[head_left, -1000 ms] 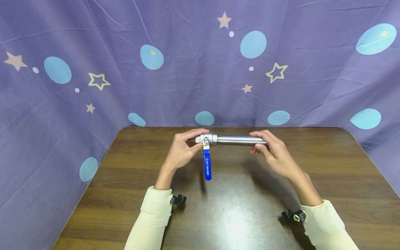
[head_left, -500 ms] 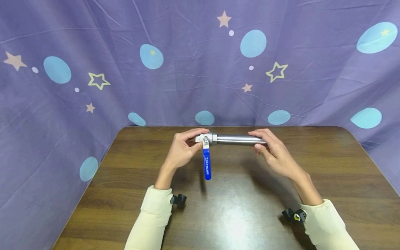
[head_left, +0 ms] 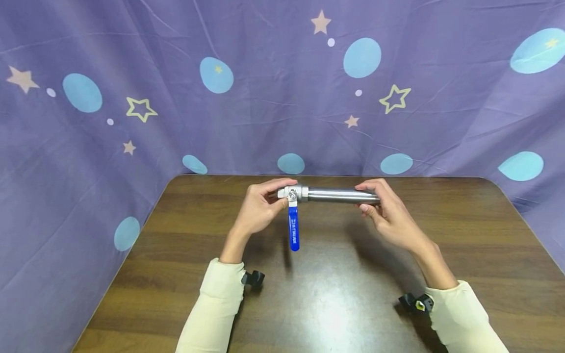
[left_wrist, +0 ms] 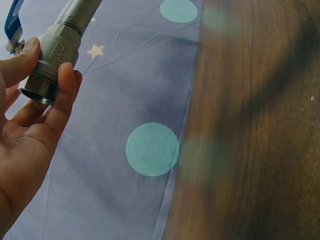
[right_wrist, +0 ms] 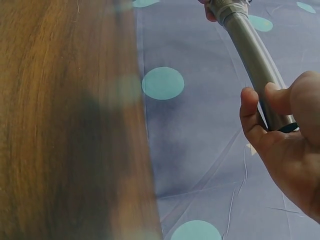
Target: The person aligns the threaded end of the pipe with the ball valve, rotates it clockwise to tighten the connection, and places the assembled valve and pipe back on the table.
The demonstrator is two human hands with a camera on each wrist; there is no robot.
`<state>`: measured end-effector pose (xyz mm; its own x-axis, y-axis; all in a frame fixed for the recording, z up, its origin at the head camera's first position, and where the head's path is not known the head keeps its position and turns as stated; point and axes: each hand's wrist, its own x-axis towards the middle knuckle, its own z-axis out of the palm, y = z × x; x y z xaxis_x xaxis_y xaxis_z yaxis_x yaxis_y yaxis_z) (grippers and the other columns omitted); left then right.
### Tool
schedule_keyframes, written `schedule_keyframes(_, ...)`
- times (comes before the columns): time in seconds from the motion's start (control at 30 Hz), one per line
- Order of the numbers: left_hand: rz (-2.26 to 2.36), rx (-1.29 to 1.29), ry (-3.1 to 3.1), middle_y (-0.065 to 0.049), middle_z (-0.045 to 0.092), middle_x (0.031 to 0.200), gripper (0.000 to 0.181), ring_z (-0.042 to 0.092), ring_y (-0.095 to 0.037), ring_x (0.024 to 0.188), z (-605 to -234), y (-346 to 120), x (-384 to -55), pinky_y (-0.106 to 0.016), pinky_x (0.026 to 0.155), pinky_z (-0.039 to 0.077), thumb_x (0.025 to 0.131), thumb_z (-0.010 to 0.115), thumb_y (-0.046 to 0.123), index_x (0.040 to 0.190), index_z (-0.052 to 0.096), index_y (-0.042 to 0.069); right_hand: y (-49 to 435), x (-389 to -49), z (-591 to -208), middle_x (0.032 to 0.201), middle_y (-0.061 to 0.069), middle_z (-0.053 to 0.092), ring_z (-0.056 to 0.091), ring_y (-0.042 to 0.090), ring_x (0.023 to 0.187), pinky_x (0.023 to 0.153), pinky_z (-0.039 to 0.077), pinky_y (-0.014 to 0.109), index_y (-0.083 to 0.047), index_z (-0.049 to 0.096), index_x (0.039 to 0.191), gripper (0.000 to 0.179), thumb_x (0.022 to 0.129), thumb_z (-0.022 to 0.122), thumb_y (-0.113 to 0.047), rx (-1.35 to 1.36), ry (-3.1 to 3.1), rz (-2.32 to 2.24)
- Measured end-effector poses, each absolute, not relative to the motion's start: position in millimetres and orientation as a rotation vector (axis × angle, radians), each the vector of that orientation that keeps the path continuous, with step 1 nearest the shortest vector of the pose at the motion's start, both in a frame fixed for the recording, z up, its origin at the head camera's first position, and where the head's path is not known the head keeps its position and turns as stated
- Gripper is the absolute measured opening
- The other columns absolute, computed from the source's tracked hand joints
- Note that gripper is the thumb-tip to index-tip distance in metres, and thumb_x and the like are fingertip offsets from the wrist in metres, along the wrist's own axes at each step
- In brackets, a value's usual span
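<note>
A steel ball valve with a blue lever handle is joined to a straight steel pipe. Both are held level above the table, the lever pointing toward the person. My left hand grips the valve's left end between thumb and fingers. In the left wrist view, the valve body shows raised lettering and an open round end. At the pipe's far end, my right hand pinches the tube with thumb below and fingers above. The right wrist view shows that pipe running away from the right fingers.
A brown wood-grain table lies beneath both hands. Behind it hangs a purple curtain printed with stars and blue ovals, meeting the table's back edge. Black wrist cameras sit on the cream sleeves.
The head view has shifted slightly, so the background sits a little higher. Both hands keep their hold on the valve and pipe, with hardly any movement.
</note>
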<state>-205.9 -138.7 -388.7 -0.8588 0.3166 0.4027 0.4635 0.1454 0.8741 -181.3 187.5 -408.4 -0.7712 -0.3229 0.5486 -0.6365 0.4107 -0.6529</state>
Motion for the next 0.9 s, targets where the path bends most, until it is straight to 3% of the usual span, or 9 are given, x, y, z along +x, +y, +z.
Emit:
schedule_keyframes(0.17, -1.793, -0.784, -2.293, -0.023, 0.074, 0.134, 0.046, 0.072, -0.017, 0.105, -387.6, -137.7, -206.9, -0.027, 0.093, 0.066, 0.086, 0.07, -0.018, 0.131, 0.072, -0.006, 187.5, -182.7, -407.9, 0.119, 0.009, 0.065, 0.063, 0.004, 0.08, 0.064, 0.057, 0.015, 0.002, 0.064, 0.131, 0.044, 0.09, 0.071, 0.016, 0.815, -2.303, 1.301)
schedule_keyframes(0.4, -1.783, -0.777, -2.298, -0.021, 0.074, 0.133, 0.047, 0.071, -0.012, 0.103, -387.2, -138.1, -207.5, -0.041, 0.093, 0.068, 0.086, 0.07, -0.018, 0.131, 0.073, -0.004, 188.1, -183.7, -407.9, 0.124, 0.012, 0.067, 0.063, 0.004, 0.081, 0.067, 0.058, 0.014, 0.002, 0.066, 0.135, 0.047, 0.091, 0.07, 0.018, 0.829, -2.283, 1.32)
schedule_keyframes(0.67, -1.797, -0.779, -2.295, -0.023, 0.074, 0.134, 0.046, 0.071, -0.012, 0.102, -386.8, -138.3, -205.5, -0.028, 0.09, 0.067, 0.087, 0.07, -0.017, 0.131, 0.072, -0.006, 188.1, -183.3, -407.2, 0.123, 0.012, 0.066, 0.063, 0.012, 0.078, 0.065, 0.057, 0.016, 0.001, 0.066, 0.137, 0.049, 0.092, 0.065, 0.02, 0.848, -2.273, 1.344)
schedule_keyframes(0.9, -1.792, -0.778, -2.294, -0.022, 0.074, 0.133, 0.046, 0.072, -0.011, 0.102, -387.6, -138.3, -204.7, -0.032, 0.09, 0.068, 0.087, 0.07, -0.017, 0.131, 0.073, -0.004, 187.6, -182.3, -406.3, 0.118, 0.01, 0.066, 0.064, 0.011, 0.077, 0.065, 0.058, 0.019, 0.001, 0.067, 0.136, 0.046, 0.094, 0.064, 0.019, 0.843, -2.263, 1.355)
